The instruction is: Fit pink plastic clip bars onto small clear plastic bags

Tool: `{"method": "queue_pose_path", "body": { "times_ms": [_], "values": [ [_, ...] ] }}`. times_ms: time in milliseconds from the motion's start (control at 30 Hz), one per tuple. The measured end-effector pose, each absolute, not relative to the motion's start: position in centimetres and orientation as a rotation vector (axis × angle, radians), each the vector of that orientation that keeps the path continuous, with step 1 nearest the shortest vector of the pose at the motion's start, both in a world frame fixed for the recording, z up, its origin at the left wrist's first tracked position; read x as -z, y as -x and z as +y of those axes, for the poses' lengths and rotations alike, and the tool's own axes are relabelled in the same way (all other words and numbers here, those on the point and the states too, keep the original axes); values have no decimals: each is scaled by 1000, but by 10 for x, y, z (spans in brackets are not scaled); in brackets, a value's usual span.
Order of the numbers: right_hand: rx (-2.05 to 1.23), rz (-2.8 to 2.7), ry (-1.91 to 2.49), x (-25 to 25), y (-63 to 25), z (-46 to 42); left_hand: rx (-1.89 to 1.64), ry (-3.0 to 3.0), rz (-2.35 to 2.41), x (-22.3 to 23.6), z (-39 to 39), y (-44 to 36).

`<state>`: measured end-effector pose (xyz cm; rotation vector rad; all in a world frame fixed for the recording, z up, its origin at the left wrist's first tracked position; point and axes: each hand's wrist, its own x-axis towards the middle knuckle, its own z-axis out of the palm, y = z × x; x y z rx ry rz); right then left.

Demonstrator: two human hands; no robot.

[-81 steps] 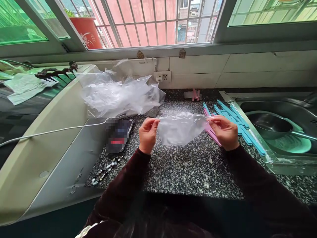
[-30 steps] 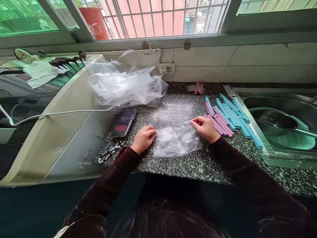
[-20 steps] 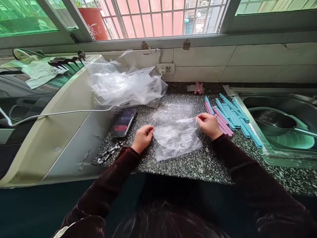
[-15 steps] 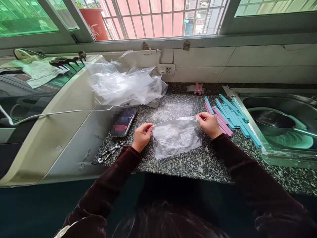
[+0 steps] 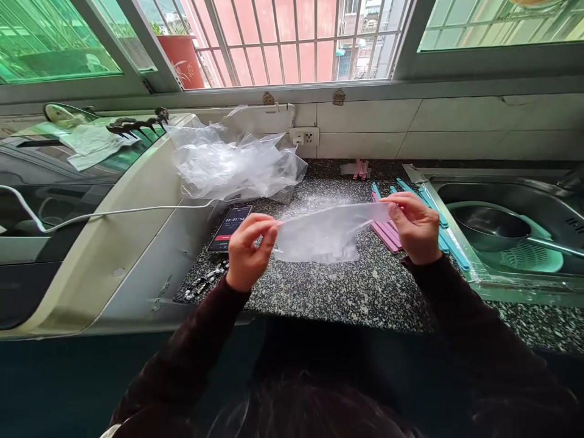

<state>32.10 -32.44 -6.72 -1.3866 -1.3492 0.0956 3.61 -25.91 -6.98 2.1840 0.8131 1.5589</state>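
A clear plastic bag [image 5: 319,237] is stretched between my two hands, over the speckled black countertop [image 5: 328,292]. My left hand [image 5: 250,249] pinches its left upper corner between thumb and fingers. At the other end, my right hand [image 5: 414,226] grips the right upper corner, pulling the top edge taut and slightly higher on that side. The bag hangs down from this edge and looks flat. Behind my right hand lie pink strips [image 5: 387,234] and turquoise strips [image 5: 449,243] that look like plastic bag-sealing clips, partly hidden by the hand.
A heap of clear plastic bags [image 5: 237,161] lies at the back left. A phone [image 5: 230,228] showing a timer rests near my left hand, with a white cable [image 5: 132,212] beside it. Small pink clips [image 5: 361,169] lie by the wall. On the right, a sink [image 5: 469,188] holds a pan [image 5: 490,226].
Both hands have risen from the counter and moved apart, lifting the bag and pulling its top edge tight. The camera view has tilted up a little.
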Motion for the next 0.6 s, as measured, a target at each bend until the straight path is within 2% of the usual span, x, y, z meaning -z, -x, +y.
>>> {"method": "queue_pose_path", "body": {
  "times_ms": [100, 267, 433, 600],
  "values": [
    [-156, -1356, 1359, 69, -323, -356, -1427, -2405, 619, 71, -293, -25],
    [-296, -1446, 1395, 99, -325, -403, -1274, -2675, 373, 107, -334, -11],
    [-358, -1664, 1497, 125, -330, -433, -1109, -2788, 330, 138, -351, -5],
    [-477, -1881, 1540, 129, -338, -442, -870, -2825, 311, 150, -354, -3]
  ]
}}
